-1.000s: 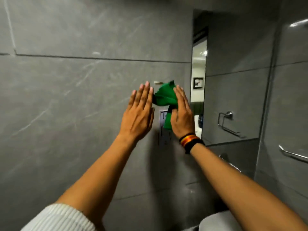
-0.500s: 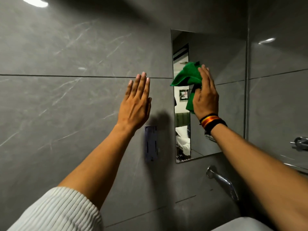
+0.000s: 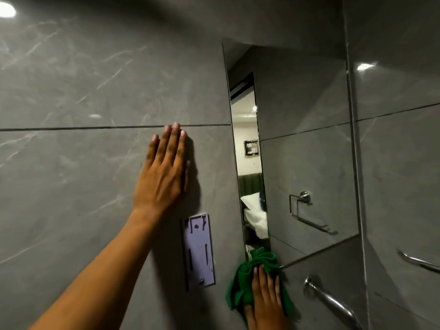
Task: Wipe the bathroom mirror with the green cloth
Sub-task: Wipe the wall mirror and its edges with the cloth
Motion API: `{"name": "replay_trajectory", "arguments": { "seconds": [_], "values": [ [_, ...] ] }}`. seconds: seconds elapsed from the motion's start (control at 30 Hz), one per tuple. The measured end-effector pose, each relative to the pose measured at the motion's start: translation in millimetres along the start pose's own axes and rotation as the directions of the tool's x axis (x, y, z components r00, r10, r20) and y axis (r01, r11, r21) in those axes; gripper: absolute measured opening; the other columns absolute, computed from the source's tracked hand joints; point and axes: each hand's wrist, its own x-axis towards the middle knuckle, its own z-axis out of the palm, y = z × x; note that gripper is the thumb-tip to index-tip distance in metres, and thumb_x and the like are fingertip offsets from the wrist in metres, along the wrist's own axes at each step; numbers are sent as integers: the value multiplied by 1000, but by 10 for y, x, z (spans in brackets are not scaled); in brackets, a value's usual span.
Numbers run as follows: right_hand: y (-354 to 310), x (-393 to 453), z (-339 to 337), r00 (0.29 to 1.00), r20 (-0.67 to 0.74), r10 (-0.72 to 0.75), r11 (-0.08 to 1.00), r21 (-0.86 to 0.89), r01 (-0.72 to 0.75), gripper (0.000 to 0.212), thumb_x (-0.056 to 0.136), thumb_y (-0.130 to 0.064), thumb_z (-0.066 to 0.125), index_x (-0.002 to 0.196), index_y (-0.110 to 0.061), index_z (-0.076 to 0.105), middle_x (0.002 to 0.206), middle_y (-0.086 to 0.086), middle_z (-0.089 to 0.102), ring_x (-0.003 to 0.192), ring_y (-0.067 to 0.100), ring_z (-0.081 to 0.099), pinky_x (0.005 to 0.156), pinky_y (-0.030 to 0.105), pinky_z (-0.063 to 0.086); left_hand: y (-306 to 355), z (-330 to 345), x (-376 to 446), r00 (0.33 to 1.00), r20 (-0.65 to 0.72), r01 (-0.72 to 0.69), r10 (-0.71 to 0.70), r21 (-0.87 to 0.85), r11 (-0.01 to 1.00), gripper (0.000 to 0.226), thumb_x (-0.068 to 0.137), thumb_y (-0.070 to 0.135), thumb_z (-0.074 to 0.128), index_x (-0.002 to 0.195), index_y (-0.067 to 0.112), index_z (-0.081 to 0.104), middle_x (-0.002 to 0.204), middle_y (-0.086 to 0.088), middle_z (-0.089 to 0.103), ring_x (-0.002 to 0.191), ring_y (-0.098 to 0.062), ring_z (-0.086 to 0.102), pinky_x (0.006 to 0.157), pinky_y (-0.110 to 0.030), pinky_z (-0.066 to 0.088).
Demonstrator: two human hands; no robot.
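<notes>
The bathroom mirror (image 3: 309,151) is a frameless pane on the grey tiled wall, right of centre. A bunched green cloth (image 3: 242,284) sits at the mirror's lower left corner, mostly on the tile just below the edge. My right hand (image 3: 266,303) presses flat on the cloth, fingers together and pointing up; its wrist is cut off by the frame's bottom edge. My left hand (image 3: 164,172) lies flat against the wall tile left of the mirror, fingers straight, holding nothing.
A pale lilac plastic bracket (image 3: 198,252) is fixed to the wall between my two hands. A chrome tap spout (image 3: 333,303) sticks out below the mirror. A chrome rail (image 3: 419,260) runs along the right wall. The mirror reflects a towel ring and a doorway.
My right hand has swept the green cloth down the mirror's left side, from its upper part to its lower left corner. My left hand now rests flat on the wall.
</notes>
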Motion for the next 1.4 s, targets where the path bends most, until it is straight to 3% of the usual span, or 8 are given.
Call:
{"name": "replay_trajectory", "arguments": {
  "seconds": [0.17, 0.27, 0.4, 0.57, 0.83, 1.1, 1.3, 1.4],
  "values": [
    [53, 184, 44, 978, -201, -59, 995, -95, 40, 103, 75, -57, 44, 157, -12, 1, 167, 7, -5, 154, 28, -3, 121, 52, 6, 0, -11, 22, 1000, -14, 13, -12, 30, 999, 63, 111, 30, 21, 165, -3, 19, 174, -22, 15, 163, -34, 12, 133, -50, 12],
    [28, 466, -98, 971, -222, -86, 996, -42, 79, 87, 90, -56, 34, 158, -13, 2, 167, 5, -4, 154, 26, -2, 120, 53, 7, 16, -9, 5, 1000, -8, 13, -12, 43, 999, 63, 111, 31, 19, 165, -2, 20, 174, -22, 15, 163, -34, 12, 133, -49, 11],
    [-95, 1080, -585, 979, -196, -49, 994, 89, 68, 93, 78, -40, 44, 158, -17, 1, 167, 2, -5, 154, 23, -1, 120, 54, 7, 19, -5, 9, 1000, 13, 21, -22, 59, 998, 64, 111, 32, 24, 165, -1, 18, 175, -21, 13, 163, -33, 10, 133, -49, 11],
    [-186, 1967, -1250, 960, -272, -71, 985, 134, 111, 79, 88, -35, 38, 158, -17, 6, 167, 4, 5, 154, 22, 4, 121, 60, 11, 26, -7, -3, 1000, 4, 5, -5, 75, 997, 64, 110, 31, 26, 165, -1, 21, 174, -22, 15, 162, -35, 12, 132, -49, 10],
    [-527, 3587, -2207, 888, -459, 33, 985, 165, 48, 69, 97, -49, 23, 158, -20, 7, 167, 2, 5, 154, 22, 2, 123, 54, 7, 31, -18, 15, 1000, -8, -9, 9, 90, 996, 64, 107, 28, 33, 163, -1, 26, 173, -22, 20, 161, -36, 17, 131, -50, 13],
    [-726, 4729, -2932, 846, -515, 140, 961, 275, 8, 68, 101, -47, 29, 158, -19, 6, 167, 4, 3, 154, 26, 0, 122, 57, 4, 37, -1, 12, 1000, -9, -24, 25, 82, 996, 65, 106, 30, 33, 162, -1, 29, 173, -21, 22, 162, -32, 17, 132, -48, 10],
    [-451, 4665, -2902, 835, -528, -155, 963, 109, 248, 56, 103, -44, 28, 156, -33, 13, 167, -6, 8, 153, 25, 11, 122, 60, 2, 9, 2, 5, 999, 6, -46, 45, 90, 995, 65, 105, 30, 33, 161, -2, 32, 172, -22, 24, 161, -33, 19, 130, -50, 14],
    [-135, 4738, -2871, 830, -542, -127, 968, 114, 223, 54, 104, -45, 24, 155, -28, 23, 166, -7, 12, 153, 21, 12, 123, 55, 5, 23, 25, 0, 999, -6, -50, 50, 69, 996, 64, 105, 29, 33, 161, -2, 33, 172, -21, 26, 160, -34, 22, 131, -51, 15]
  ]
}}
